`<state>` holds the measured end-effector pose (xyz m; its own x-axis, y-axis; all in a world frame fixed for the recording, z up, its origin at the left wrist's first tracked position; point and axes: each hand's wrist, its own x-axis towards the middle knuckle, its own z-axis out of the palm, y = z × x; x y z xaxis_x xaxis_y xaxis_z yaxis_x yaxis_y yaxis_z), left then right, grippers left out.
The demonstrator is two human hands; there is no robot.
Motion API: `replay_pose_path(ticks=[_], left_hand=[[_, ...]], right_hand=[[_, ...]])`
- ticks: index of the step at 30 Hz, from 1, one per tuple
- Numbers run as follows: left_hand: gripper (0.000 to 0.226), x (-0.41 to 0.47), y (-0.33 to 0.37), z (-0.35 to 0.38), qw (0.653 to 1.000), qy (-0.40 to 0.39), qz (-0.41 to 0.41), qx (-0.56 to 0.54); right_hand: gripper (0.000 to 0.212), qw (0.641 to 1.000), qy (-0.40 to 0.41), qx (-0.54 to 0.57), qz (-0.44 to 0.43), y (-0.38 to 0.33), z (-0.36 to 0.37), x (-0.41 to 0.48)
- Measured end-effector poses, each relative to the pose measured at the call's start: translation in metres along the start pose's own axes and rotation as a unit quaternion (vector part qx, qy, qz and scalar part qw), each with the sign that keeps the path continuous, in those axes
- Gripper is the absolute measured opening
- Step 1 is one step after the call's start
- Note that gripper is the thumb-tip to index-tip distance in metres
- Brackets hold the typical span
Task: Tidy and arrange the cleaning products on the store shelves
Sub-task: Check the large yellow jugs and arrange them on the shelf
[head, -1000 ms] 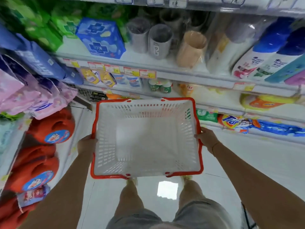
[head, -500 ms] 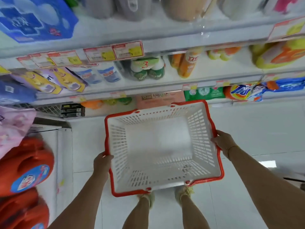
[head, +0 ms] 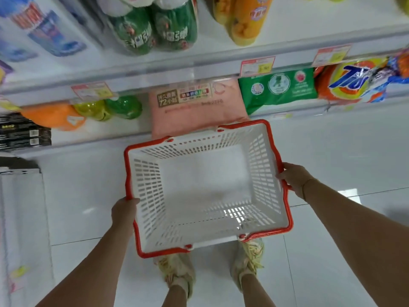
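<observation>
My left hand (head: 124, 210) gripped the red rim on the left side of the white basket (head: 148, 185), near its closer corner. My right hand (head: 294, 178) was curled round the rim on the right side, further along. I held the basket between them above the pale floor (head: 88, 196), tilted a little, with nothing in it. My shoes (head: 177, 273) showed just under its near edge.

Past the basket's far edge, a pink pack (head: 194, 107) lay at the front edge of the bottom shelf (head: 99, 134). To its right sat a green pack (head: 276, 89), then an orange bag of washing powder (head: 354, 78). To its left stood a small green bottle (head: 124, 106), a yellow-green bottle (head: 93, 109) and an orange pack (head: 55, 116), with black boxes (head: 22, 131) at the shelf's left end. On the shelf above stood two big green bottles (head: 155, 29) and an orange bottle (head: 245, 18).
</observation>
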<state>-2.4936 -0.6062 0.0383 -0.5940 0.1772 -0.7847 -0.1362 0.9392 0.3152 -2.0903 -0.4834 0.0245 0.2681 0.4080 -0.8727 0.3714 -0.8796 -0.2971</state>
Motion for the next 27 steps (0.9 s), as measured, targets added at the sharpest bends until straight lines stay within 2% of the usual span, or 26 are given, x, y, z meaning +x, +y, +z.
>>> replay_pose_path(ticks=[4,8,12,17,21,22,24,27], left_hand=[[0.036,0.017,-0.001,0.016,1.000,-0.002,-0.002,0.030],[0.029,0.021,0.003,0.025,0.999,-0.019,0.005,0.047],[0.036,0.033,0.004,0.018,0.999,-0.011,0.029,0.042],[0.040,0.041,0.006,0.013,0.999,-0.009,0.025,0.044],[0.052,0.026,0.016,0.016,0.992,0.029,0.036,0.119],[0.057,0.017,0.024,0.018,0.985,0.051,0.062,0.155],[0.056,-0.005,0.048,0.023,0.955,0.067,0.196,0.211],[0.025,-0.052,0.099,0.041,0.870,0.012,0.437,0.228]], right_hand=[[0.054,1.000,0.017,-0.019,0.002,0.004,0.007,0.023],[0.050,0.999,0.025,-0.032,-0.001,0.009,0.016,0.032],[0.052,1.000,-0.001,-0.004,0.008,0.015,0.031,0.036],[0.047,1.000,0.021,0.021,0.002,0.017,0.040,0.038],[0.047,1.000,0.020,0.001,-0.008,0.010,0.037,0.032],[0.048,1.000,0.023,-0.006,-0.016,0.004,0.035,0.028],[0.048,0.998,0.037,-0.026,-0.046,-0.014,0.027,0.022],[0.032,0.993,0.049,0.014,-0.106,-0.056,0.008,0.003]])
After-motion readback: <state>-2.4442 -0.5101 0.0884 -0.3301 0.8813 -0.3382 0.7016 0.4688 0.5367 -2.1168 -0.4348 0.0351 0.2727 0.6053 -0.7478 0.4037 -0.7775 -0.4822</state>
